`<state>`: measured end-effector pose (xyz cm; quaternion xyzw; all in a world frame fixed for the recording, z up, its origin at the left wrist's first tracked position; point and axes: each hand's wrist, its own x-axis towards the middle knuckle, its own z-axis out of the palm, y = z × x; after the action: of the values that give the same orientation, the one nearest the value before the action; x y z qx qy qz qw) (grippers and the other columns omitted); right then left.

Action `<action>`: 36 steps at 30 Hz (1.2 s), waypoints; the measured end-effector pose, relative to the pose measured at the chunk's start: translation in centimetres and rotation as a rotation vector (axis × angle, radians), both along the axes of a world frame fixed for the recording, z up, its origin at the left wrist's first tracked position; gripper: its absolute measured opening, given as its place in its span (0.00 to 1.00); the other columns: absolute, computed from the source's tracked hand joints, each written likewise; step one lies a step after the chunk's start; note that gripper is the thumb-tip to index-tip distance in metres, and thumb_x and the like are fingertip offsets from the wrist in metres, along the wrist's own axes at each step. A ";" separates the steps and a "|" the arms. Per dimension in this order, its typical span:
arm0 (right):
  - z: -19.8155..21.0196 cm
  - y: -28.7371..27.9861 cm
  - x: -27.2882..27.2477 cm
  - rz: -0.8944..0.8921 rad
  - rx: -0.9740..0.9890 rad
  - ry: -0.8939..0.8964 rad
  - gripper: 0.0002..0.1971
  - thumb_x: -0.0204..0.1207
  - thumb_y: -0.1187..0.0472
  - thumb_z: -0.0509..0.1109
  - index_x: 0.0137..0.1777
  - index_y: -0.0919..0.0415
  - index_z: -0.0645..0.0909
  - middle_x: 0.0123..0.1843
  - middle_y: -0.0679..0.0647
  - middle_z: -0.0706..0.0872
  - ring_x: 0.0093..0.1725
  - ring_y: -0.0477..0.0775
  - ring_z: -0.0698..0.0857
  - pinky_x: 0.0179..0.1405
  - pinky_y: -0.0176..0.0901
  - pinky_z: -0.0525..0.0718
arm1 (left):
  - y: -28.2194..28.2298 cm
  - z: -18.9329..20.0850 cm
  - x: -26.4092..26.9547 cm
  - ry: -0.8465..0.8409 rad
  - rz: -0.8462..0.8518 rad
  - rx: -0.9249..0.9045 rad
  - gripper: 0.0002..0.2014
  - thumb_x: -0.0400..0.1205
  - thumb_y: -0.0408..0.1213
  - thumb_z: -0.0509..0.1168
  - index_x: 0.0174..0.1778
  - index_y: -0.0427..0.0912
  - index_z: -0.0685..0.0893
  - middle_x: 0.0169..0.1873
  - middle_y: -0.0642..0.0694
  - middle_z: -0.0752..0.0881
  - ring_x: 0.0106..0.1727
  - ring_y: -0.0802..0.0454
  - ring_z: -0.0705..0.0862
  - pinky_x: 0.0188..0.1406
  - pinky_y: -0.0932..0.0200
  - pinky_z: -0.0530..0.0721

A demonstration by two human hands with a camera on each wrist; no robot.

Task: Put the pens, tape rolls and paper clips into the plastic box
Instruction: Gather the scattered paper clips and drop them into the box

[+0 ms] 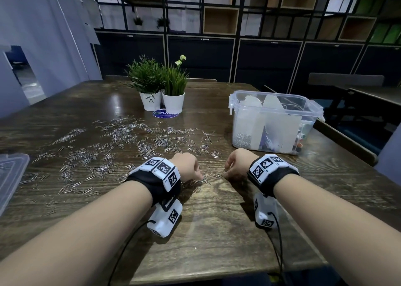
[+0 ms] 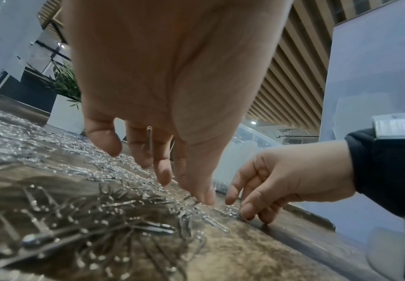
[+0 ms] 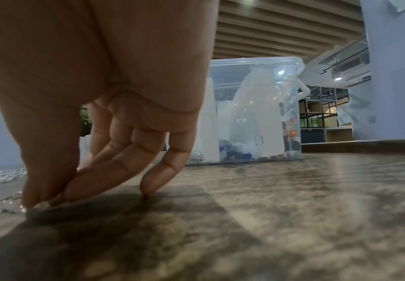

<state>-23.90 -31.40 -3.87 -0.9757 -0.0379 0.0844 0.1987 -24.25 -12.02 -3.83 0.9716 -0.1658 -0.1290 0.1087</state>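
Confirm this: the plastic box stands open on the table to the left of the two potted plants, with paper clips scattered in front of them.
Wrong side. The head view shows the plastic box standing open to the right of the two potted plants; paper clips do lie scattered in front of them.

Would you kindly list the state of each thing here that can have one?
plastic box: open, lid off, partly filled
paper clips: mostly scattered loose on the table
lid: lying off the box, at the table's left edge
left hand: fingertips down among clips
right hand: fingers pinching at clips on the table
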 end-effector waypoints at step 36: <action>-0.7 2.5 1.2 0.075 -0.062 0.057 0.06 0.71 0.62 0.76 0.37 0.58 0.82 0.34 0.56 0.79 0.34 0.51 0.76 0.36 0.41 0.78 | 2.6 0.7 -0.8 0.129 -0.113 -0.107 0.07 0.74 0.42 0.76 0.41 0.44 0.87 0.35 0.55 0.87 0.41 0.57 0.83 0.56 0.52 0.84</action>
<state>-22.68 -28.88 -4.57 -0.9765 -0.0662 0.1208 0.1661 -25.03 -9.39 -3.13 0.9432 -0.2197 -0.1880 0.1632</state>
